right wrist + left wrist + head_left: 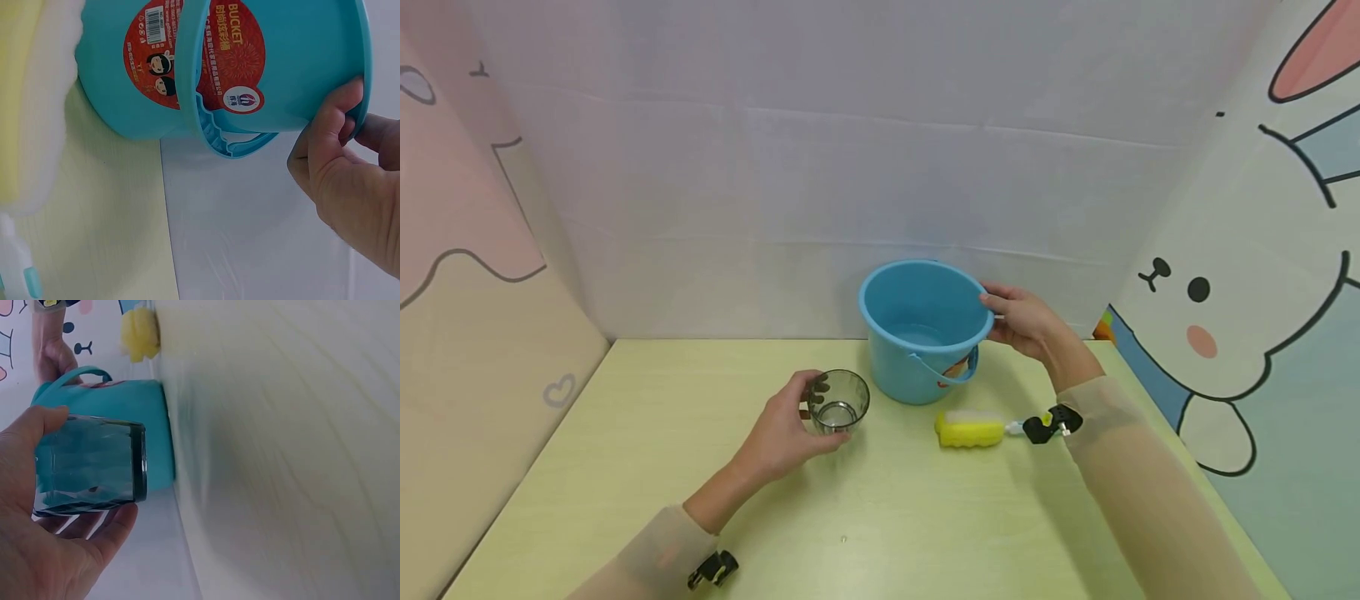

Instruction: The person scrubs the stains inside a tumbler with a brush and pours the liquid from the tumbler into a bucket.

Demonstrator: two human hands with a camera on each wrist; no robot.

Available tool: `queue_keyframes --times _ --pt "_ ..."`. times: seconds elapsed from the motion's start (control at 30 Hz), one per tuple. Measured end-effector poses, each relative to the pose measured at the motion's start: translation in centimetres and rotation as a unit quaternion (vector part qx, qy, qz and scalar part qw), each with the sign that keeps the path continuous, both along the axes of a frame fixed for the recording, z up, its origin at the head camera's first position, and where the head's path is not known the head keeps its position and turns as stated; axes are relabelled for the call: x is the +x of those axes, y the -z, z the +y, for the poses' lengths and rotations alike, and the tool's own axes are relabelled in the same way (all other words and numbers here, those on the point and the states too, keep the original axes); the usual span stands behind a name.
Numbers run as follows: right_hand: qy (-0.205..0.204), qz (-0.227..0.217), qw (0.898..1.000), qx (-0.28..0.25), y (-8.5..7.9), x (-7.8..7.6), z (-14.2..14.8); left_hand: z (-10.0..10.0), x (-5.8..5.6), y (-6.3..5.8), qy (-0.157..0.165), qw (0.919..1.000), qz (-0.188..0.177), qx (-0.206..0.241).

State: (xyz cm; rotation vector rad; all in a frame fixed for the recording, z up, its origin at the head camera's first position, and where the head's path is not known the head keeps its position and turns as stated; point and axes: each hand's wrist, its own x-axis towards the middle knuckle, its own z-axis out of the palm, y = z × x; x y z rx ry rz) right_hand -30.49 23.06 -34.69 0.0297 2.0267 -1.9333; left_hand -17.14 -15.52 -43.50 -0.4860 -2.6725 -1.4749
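My left hand (pixel 786 433) grips a clear, grey-tinted drinking glass (pixel 838 400), thumb on one side and fingers round the other. The left wrist view shows the glass (pixel 94 464) held just above the tabletop, with nothing visible inside. To its right stands a blue plastic bucket (pixel 898 367), upright, its handle hanging down at the side. My right hand (pixel 1026 321) pinches the bucket's rim at the right. A red label (pixel 234 53) is on the bucket wall. In front of the bucket lies a sponge brush (pixel 970 430), yellow and white, with a white handle (pixel 19 262) partly hidden by the wrist strap.
The pale yellow-green table (pixel 865 533) meets a white cloth backdrop (pixel 775 183) close behind the bucket. Printed cartoon panels, one with a white rabbit (pixel 1247 333), flank it left and right. Black camera mounts (pixel 713 569) sit on both sleeves.
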Motion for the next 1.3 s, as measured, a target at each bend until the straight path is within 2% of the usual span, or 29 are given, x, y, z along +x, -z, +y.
queue_keyframes --times 0.63,1.3 --pt "0.003 -0.003 1.000 0.000 0.0 0.1 0.0 0.4 0.8 0.4 0.037 0.9983 -0.043 0.008" --pt "-0.002 -0.001 1.000 -0.002 0.0 0.2 0.0 0.5 1.1 1.4 0.076 0.9951 -0.063 0.015"
